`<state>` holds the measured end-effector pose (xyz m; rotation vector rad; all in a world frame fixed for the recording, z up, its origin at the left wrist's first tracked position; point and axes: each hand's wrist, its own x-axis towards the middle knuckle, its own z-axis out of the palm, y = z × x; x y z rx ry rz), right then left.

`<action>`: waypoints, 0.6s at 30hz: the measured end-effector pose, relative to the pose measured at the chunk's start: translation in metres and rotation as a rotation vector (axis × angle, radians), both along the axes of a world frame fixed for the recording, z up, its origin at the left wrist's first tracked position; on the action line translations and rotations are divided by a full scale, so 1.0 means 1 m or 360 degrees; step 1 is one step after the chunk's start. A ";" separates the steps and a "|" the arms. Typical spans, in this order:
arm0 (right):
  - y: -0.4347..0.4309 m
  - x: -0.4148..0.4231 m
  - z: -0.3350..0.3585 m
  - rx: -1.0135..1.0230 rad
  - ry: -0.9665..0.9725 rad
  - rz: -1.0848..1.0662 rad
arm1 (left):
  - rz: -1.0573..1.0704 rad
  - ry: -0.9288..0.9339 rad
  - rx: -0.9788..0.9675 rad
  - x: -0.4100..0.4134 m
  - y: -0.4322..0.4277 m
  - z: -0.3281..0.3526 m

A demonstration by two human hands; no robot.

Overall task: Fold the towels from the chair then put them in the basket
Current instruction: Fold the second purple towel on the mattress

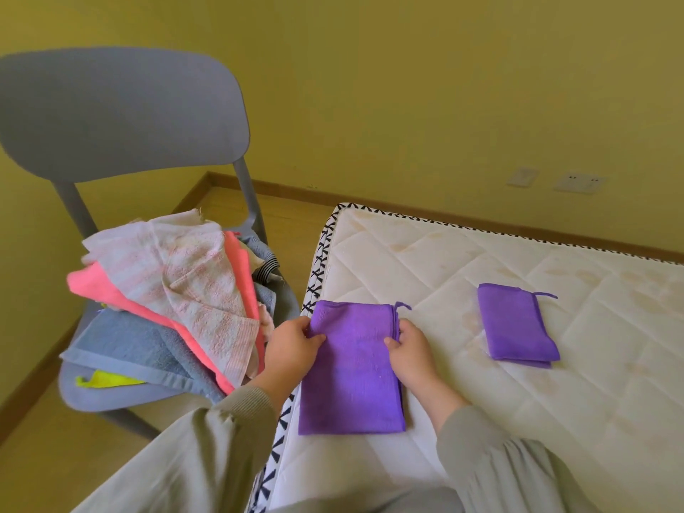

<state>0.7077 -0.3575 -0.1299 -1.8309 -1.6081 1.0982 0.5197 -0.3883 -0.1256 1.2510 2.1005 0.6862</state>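
Two edges of the purple towel [351, 379], on the mattress [481, 420], are pinched: left hand [292, 344] at 9 o'clock, right hand [409, 349] at 3. The person should fold its 12 o'clock end toward 6, corners matched.

View: head-worn, wide-angle.
Facing: forward and down onto left grip [292, 346] and right grip [407, 351], both on a towel [351, 379].
Nearness: close above both; bed [481, 261] beyond, chair [122, 112] left of them.

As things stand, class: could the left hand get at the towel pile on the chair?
Probably yes. The left hand pinches the purple towel right beside the pile; nothing lies between, though it must let go first.
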 end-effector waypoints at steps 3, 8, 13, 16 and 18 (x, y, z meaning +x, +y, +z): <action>0.001 -0.001 0.001 0.0211 -0.0524 0.0175 | -0.0010 0.0149 -0.0120 -0.008 0.006 -0.002; 0.005 -0.001 0.003 0.0169 -0.0491 0.0155 | 0.0036 -0.0289 -0.0275 -0.011 0.016 -0.001; 0.005 -0.002 0.000 -0.0206 0.0207 -0.0141 | 0.0196 -0.0769 -0.0274 -0.010 0.017 0.001; 0.005 -0.001 -0.003 -0.0224 0.0405 -0.0162 | 0.0172 -0.0843 -0.0232 -0.009 0.015 -0.001; 0.005 -0.001 -0.006 -0.0174 0.0464 -0.0145 | 0.0127 -0.0789 -0.0160 -0.009 0.015 -0.002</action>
